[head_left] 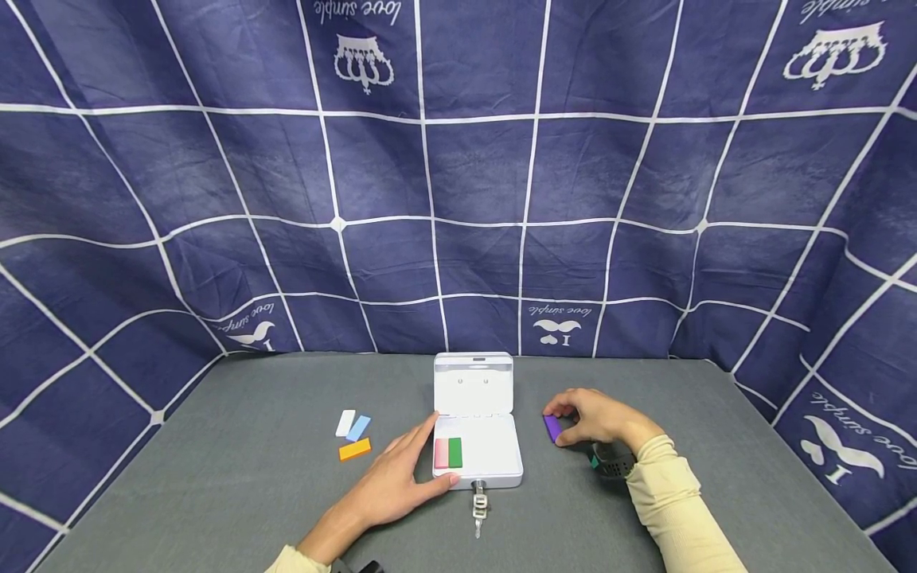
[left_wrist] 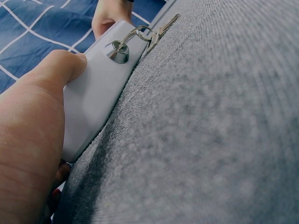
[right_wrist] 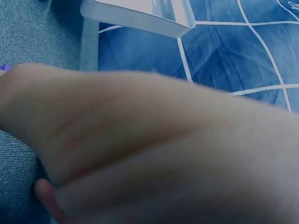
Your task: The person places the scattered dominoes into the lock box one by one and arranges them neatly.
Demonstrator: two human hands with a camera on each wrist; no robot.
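A white metal cash box point(head_left: 490, 446) stands with its lid point(head_left: 474, 390) raised. Inside, at its left, a pink block point(head_left: 441, 454) and a green block point(head_left: 455, 453) lie side by side. My left hand point(head_left: 390, 481) holds the box's left side, thumb at the front edge and fingertips near the hinge corner. In the left wrist view, the thumb bends over the rim of the box point(left_wrist: 96, 88). To the right of the box, my right hand point(head_left: 598, 415) pinches a purple block point(head_left: 552, 428) by its ends, at the table. The right wrist view mostly shows blurred hand.
Left of the box, a white block point(head_left: 345, 422), a blue block point(head_left: 358, 428) and an orange block point(head_left: 354, 450) lie on the grey tabletop point(head_left: 236, 477). Keys point(head_left: 479, 505) hang from the box's front lock. A blue checked cloth point(head_left: 473, 175) stands behind the table.
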